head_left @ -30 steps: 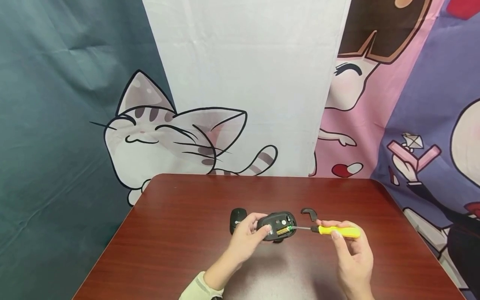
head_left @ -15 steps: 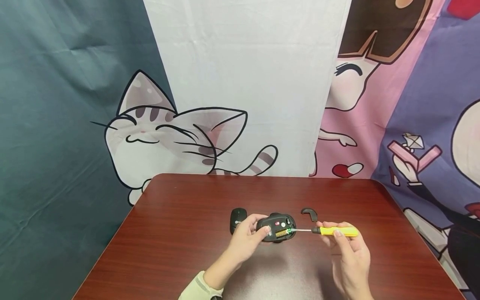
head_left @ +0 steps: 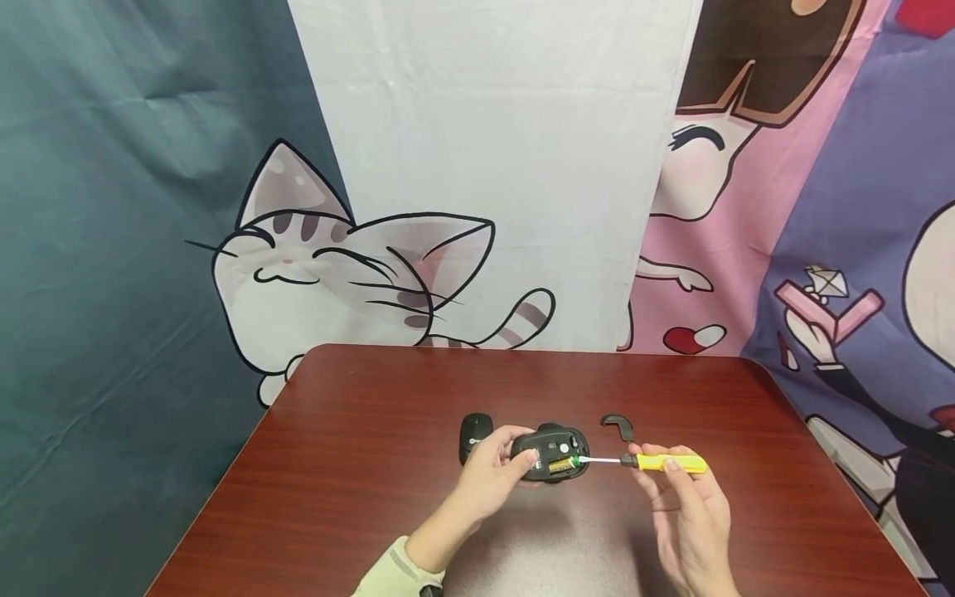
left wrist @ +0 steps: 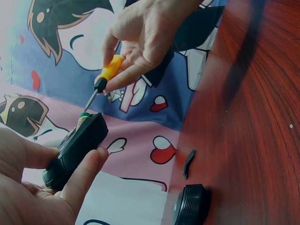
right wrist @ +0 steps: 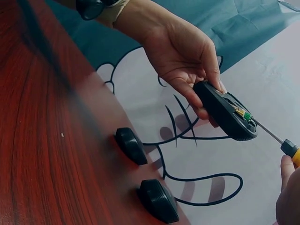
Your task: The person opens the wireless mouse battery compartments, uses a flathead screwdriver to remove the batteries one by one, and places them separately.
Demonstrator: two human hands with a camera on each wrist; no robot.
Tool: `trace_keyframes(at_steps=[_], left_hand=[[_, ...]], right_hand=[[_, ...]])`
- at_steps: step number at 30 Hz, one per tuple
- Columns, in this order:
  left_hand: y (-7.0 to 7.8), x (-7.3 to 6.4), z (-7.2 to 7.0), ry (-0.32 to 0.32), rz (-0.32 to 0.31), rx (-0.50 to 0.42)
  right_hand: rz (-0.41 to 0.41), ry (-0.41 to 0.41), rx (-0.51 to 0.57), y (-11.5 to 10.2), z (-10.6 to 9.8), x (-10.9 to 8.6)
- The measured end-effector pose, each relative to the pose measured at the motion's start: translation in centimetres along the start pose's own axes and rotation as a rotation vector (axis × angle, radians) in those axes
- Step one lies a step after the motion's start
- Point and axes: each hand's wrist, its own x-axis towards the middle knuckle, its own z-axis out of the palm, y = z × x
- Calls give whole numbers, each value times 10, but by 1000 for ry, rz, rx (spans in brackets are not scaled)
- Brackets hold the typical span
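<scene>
My left hand [head_left: 488,473] grips a black computer mouse [head_left: 533,445] held underside up, thumb on its base. A yellow-and-green battery [head_left: 561,465] lies in the mouse's uncovered battery slot. In the left wrist view the battery's green end [left wrist: 84,115] sticks up past the mouse's edge. With thumb and fingers, my right hand [head_left: 690,518] holds a screwdriver [head_left: 671,463] by its yellow handle. Its metal shaft [right wrist: 268,130] points left, with the tip right at the battery's green end. Past my right fingertips lies a curved black cover [head_left: 618,424].
A second black mouse [head_left: 475,433] lies on the reddish-brown table [head_left: 358,464], just left of the held one. In the right wrist view, another rounded black object [right wrist: 159,201] lies near it by the table's far side. A cartoon-print cloth [head_left: 485,149] hangs behind the table.
My right hand has shifted slightly left with the screwdriver. The held mouse has tilted a little. A red light on its underside showed half a second ago and does not show now.
</scene>
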Motion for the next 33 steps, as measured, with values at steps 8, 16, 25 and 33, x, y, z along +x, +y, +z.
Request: trace_keyframes(at_steps=[8,16,25,33], left_hand=[[3,-1,0,10,-8,28],[0,0,1,31,-32,52],[-5,-1,-1,56,-56,94],[-7,0,-2,66,-69,90]], right_hand=[[10,-10,81,3,-3,-2],[32,48,67,8,-4,-5],[54,77,109,14,-8,-9],[81,82,130,18,-10,-10]])
